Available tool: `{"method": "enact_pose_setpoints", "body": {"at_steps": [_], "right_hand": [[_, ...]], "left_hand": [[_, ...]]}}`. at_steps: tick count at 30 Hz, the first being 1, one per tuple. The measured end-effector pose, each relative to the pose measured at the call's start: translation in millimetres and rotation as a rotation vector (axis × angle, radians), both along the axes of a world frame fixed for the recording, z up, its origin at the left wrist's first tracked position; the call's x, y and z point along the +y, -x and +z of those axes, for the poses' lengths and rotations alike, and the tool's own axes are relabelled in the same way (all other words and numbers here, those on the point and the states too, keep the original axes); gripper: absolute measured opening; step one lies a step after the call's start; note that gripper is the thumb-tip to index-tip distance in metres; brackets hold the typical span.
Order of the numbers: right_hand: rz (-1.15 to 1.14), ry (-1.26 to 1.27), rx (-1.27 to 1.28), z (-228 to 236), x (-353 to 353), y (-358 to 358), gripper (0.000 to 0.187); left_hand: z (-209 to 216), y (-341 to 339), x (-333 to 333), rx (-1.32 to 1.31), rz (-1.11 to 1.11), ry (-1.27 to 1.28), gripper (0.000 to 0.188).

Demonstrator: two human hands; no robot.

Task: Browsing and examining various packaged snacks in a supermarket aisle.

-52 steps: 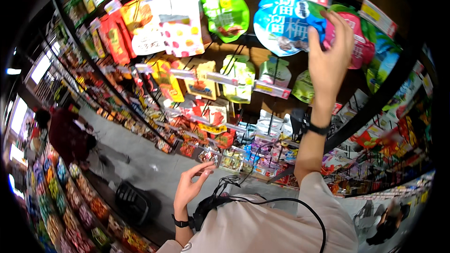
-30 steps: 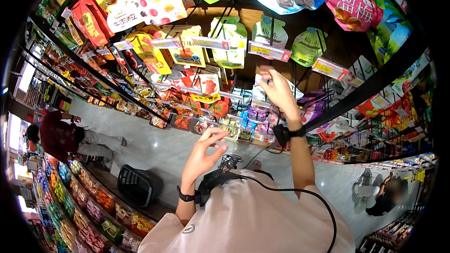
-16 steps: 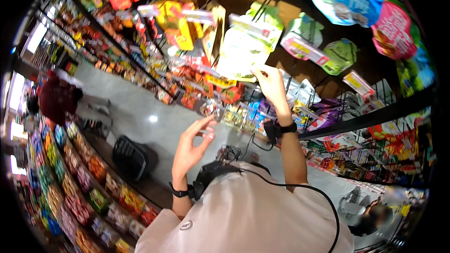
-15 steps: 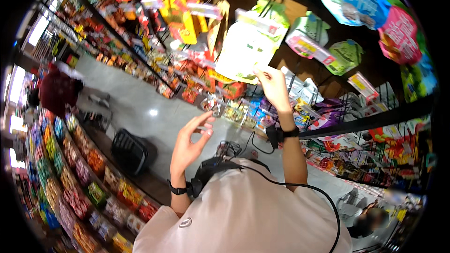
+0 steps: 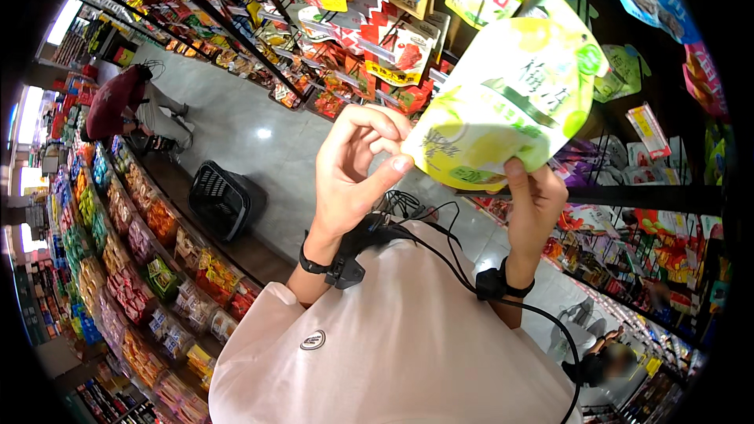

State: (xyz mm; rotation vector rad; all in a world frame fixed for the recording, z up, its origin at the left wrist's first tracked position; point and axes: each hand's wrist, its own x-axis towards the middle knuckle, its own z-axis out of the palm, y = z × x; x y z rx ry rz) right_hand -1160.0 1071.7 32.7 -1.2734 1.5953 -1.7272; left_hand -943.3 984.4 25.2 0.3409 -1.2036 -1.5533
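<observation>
A light green and yellow snack pouch is held up in front of the rack, its printed front toward me and tilted. My right hand grips its lower edge, thumb on the front and fingers behind. My left hand is at the pouch's lower left corner, fingers bent and a gap between them and the thumb. Its fingertips reach the pouch's edge; whether they press on it I cannot tell. Another green pouch hangs just right of the held one.
Hanging snack packets fill the rack ahead, with a dark rail at right. A black basket stands on the floor at left beside bins of wrapped sweets. A person in dark red bends over at far left; another person is at lower right.
The pouch has come from the rack closer to me, now tilted, with my right hand along its lower edge. My left hand has risen and moved right to its corner, fingers more bent.
</observation>
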Motion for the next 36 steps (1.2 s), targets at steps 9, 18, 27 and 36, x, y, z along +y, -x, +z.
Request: {"method": "enact_pose_setpoints", "body": {"at_steps": [9,18,27,36], "right_hand": [[-0.191,0.107,0.037,15.2,27.8,-2.0,0.026],[-0.285,0.208,0.003,-0.8,34.0,6.0,0.026],[-0.349,0.243,0.018,-4.8,31.0,12.2,0.026],[-0.353,0.248,0.076,-2.2,26.1,10.5,0.029]], "left_hand": [[8.5,27.8,-8.8,0.241,-0.317,-0.022,0.025],[3.0,46.3,-12.6,0.252,-0.364,-0.026,0.028],[5.3,54.3,-9.9,0.301,-0.363,-0.012,0.023],[5.2,50.6,-10.2,0.304,-0.367,0.007,0.018]]}}
